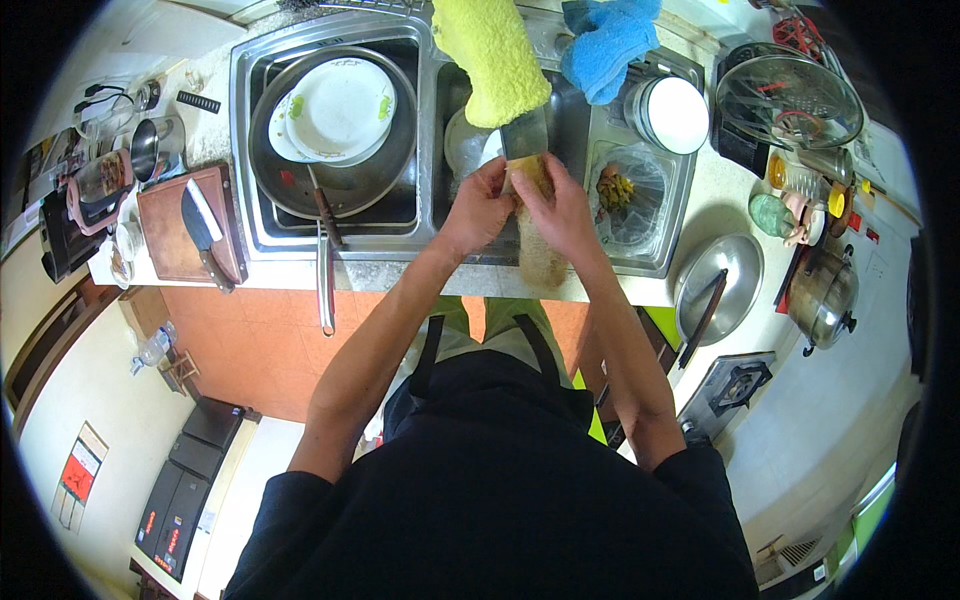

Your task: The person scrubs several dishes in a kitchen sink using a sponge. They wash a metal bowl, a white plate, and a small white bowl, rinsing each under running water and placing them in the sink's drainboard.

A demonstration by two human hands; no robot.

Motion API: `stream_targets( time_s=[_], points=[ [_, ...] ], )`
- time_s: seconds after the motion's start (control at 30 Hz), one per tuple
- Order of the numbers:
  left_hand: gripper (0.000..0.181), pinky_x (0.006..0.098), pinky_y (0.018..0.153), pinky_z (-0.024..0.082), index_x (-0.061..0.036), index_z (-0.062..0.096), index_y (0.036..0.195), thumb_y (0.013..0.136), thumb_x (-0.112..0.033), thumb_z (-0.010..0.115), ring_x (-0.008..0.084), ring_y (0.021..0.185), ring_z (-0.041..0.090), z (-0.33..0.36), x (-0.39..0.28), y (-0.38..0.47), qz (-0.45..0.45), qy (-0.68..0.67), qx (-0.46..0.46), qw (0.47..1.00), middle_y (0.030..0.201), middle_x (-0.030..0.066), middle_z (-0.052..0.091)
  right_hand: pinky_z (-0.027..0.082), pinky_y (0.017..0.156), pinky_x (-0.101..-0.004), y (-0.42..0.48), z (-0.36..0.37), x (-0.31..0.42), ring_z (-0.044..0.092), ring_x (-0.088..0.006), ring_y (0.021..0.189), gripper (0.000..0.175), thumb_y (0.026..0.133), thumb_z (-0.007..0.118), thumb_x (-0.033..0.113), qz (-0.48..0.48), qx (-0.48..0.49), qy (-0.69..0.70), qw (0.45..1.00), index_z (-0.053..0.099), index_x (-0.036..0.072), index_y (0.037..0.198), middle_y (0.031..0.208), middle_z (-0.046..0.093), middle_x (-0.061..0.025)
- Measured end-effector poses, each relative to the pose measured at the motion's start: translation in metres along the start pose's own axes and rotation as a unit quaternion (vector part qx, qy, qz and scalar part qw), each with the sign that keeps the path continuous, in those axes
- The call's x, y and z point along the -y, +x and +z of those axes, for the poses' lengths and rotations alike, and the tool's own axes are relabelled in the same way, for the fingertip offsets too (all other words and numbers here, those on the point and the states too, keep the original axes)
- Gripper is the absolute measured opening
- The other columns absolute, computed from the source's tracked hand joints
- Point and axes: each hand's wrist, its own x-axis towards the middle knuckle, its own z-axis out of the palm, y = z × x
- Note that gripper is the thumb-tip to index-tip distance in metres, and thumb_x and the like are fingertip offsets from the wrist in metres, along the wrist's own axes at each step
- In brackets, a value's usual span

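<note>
Over the right basin of the steel sink (442,247), my left hand (478,208) pinches the upper left side of a long brown fibrous scrubber (541,259), which looks like a loofah. My right hand (556,208) grips it from the right. Its lower end hangs at the sink's front rim. Directly beyond my fingertips is a flat grey metal piece (525,135) under a yellow towel (499,67); I cannot tell what it is. Pale dishes (459,142) lie in the basin, partly hidden by my left hand.
The left basin holds a frying pan (274,187) with stacked plates (341,109), its handle jutting past the counter edge. A knife (201,217) rests on a cutting board (161,217). At right are a blue cloth (607,56), white bowls (677,116), a scrap-filled bag (637,217) and a metal bowl (739,292).
</note>
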Motion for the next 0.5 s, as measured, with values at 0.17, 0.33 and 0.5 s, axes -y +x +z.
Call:
stream_targets(
  time_s=[0.17, 0.33, 0.5],
  points=[
    [0.052, 0.0306, 0.11, 0.051, 0.0012, 0.065, 0.146, 0.096, 0.013, 0.06, 0.012, 0.121, 0.067, -0.011, -0.012, -0.01, 0.006, -0.013, 0.033, 0.999, 0.134, 0.0043, 0.075, 0.06, 0.09, -0.0482, 0.003, -0.009, 0.025, 0.076, -0.0444, 0.104, 0.049, 0.106, 0.071, 0.044, -0.094, -0.045, -0.228, 0.968, 0.072, 0.014, 0.145, 0.118, 0.077, -0.0268],
    [0.051, 0.03, 0.11, 0.051, -0.0002, 0.068, 0.145, 0.097, 0.013, 0.06, 0.0111, 0.121, 0.069, -0.021, -0.017, -0.034, -0.025, -0.042, 0.035, 0.998, 0.133, 0.0029, 0.076, 0.06, 0.086, -0.0479, 0.088, -0.012, 0.005, 0.075, -0.0457, 0.092, 0.042, 0.104, 0.069, 0.048, -0.024, 0.114, -0.204, 0.972, 0.083, 0.012, 0.121, 0.101, 0.08, -0.0223],
    [0.046, 0.0302, 0.108, 0.053, 0.0004, 0.07, 0.141, 0.097, 0.012, 0.061, 0.0125, 0.119, 0.07, -0.031, -0.007, -0.037, -0.019, -0.059, -0.005, 0.998, 0.13, 0.0045, 0.077, 0.06, 0.091, -0.0494, 0.143, 0.012, -0.022, 0.075, -0.0472, 0.099, 0.046, 0.101, 0.069, 0.051, -0.07, 0.158, -0.179, 0.969, 0.082, 0.008, 0.113, 0.102, 0.08, -0.0219]
  ],
)
